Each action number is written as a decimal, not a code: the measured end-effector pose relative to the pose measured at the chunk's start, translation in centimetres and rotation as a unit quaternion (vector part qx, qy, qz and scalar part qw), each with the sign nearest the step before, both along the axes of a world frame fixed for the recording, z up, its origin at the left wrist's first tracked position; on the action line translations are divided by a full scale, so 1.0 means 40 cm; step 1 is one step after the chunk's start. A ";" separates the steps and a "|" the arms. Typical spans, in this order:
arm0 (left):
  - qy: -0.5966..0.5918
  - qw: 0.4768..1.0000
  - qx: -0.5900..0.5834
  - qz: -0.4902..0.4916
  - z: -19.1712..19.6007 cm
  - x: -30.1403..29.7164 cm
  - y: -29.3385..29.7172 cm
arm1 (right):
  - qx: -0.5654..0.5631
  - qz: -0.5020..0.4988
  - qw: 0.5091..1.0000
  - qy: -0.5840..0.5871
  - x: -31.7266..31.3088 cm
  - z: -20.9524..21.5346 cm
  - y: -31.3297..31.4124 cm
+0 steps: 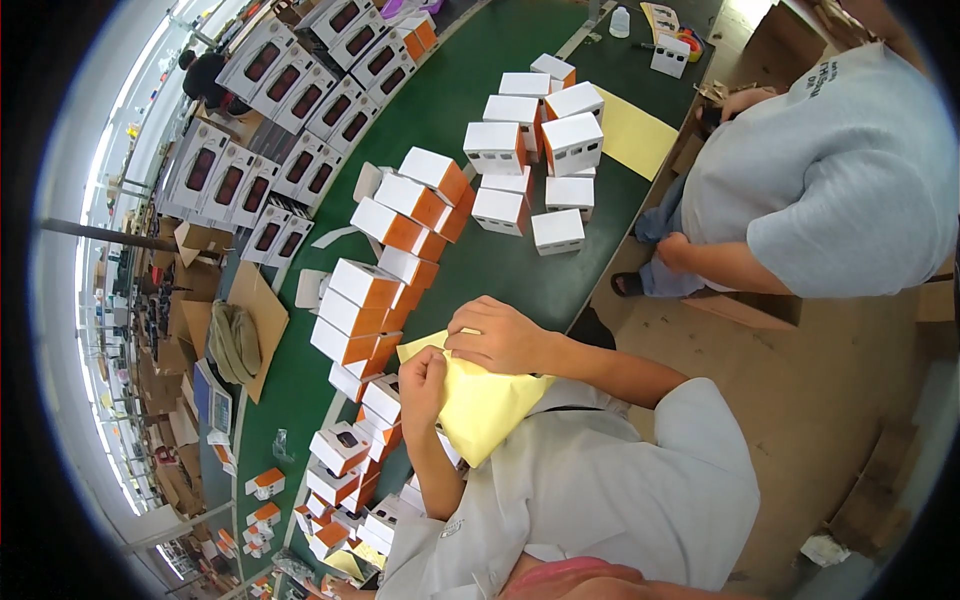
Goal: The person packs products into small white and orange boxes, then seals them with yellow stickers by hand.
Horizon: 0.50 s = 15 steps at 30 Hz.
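Observation:
A creased yellow sheet [490, 400], looking like paper, hangs in front of my chest at the green table's near edge. My left hand [424, 385] is closed on its left side, thumb pressed near the upper edge. On its top, my right hand [497, 338] grips the sheet with bent fingers curled over it. Whether anything lies within the folded sheet is hidden. Just left of my hands runs a stacked row of white and orange boxes [352, 312]. More of these boxes, some with a dark picture on the face, crowd below my left forearm.
White and orange boxes [494, 146] stand stacked farther along the green table [500, 270]. Another yellow sheet [630, 135] lies by its right edge. A co-worker in a grey shirt [840, 180] stands at right. Large picture boxes [290, 90] fill the far left, near folded green cloth [234, 342].

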<state>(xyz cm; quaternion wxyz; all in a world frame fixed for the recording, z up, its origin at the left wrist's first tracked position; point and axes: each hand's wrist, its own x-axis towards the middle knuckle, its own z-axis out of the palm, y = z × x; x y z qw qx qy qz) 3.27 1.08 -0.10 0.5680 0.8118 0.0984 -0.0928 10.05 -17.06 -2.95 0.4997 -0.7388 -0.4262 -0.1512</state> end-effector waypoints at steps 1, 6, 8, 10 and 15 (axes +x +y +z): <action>0.001 1.000 -0.013 0.002 -0.017 -0.009 0.007 | -0.006 -0.001 1.000 0.006 -0.011 -0.001 0.002; -0.001 1.000 -0.014 0.024 -0.011 -0.050 0.005 | -0.006 0.011 1.000 0.005 -0.052 0.001 0.012; -0.041 0.999 0.028 -0.018 -0.002 -0.048 0.002 | -0.010 -0.007 0.999 -0.031 -0.054 -0.001 0.005; -0.039 0.997 0.059 -0.040 0.013 -0.050 -0.001 | 0.006 -0.011 1.000 -0.027 -0.065 0.017 -0.003; -0.029 0.999 -0.003 -0.029 0.032 -0.052 -0.018 | 0.018 0.003 1.000 -0.010 -0.072 0.034 -0.009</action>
